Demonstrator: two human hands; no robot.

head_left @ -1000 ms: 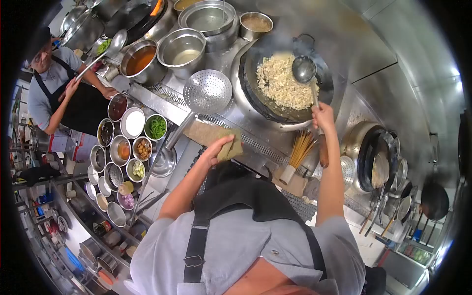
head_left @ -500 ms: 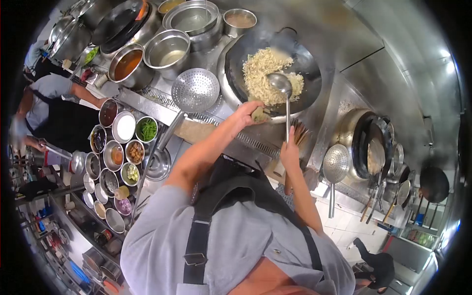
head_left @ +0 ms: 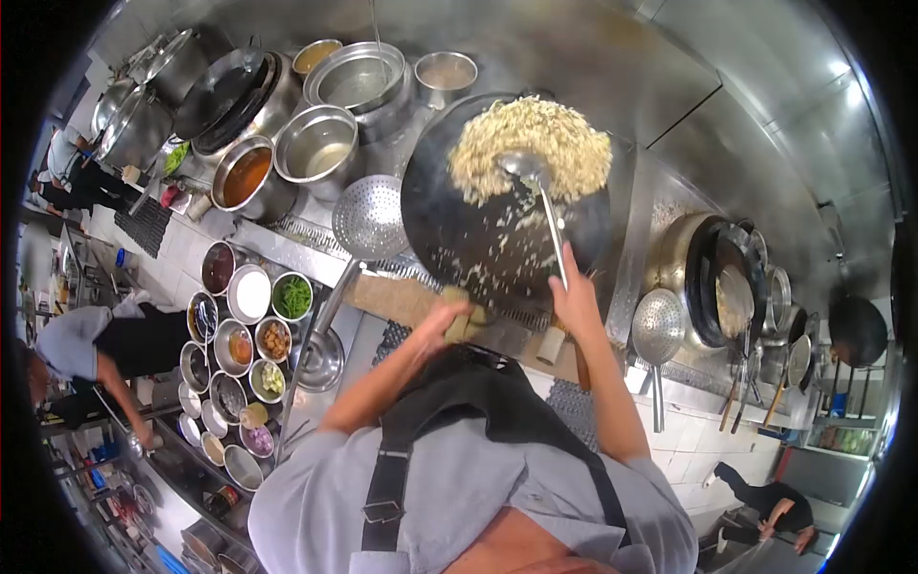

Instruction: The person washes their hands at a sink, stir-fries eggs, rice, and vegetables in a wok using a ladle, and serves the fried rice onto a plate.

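Observation:
My left hand point(head_left: 442, 323) is closed around a folded yellowish cloth point(head_left: 459, 327) at the near edge of a big dark wok point(head_left: 430, 206). The cloth covers the spot where the hand grips the wok. The wok is tilted, its near side low. Fried rice point(head_left: 564, 153) is bunched, blurred by motion, at the far side, and loose grains are scattered over the bare near part. My right hand point(head_left: 577, 304) is wrapped round the handle of a steel ladle point(head_left: 553, 225). The ladle's bowl sits against the near edge of the rice.
A perforated strainer point(head_left: 371, 218) lies left of the wok, beside pots of liquid point(head_left: 316, 148). Several ingredient bowls point(head_left: 251, 292) stand further left, near a co-worker point(head_left: 81, 349). Another strainer point(head_left: 659, 325) and a second wok station point(head_left: 703, 277) are at the right.
The wok has been pulled toward me and tilted, with my left hand drawn back. The rice has shifted from the wok's middle to its far side. A co-worker at left has moved.

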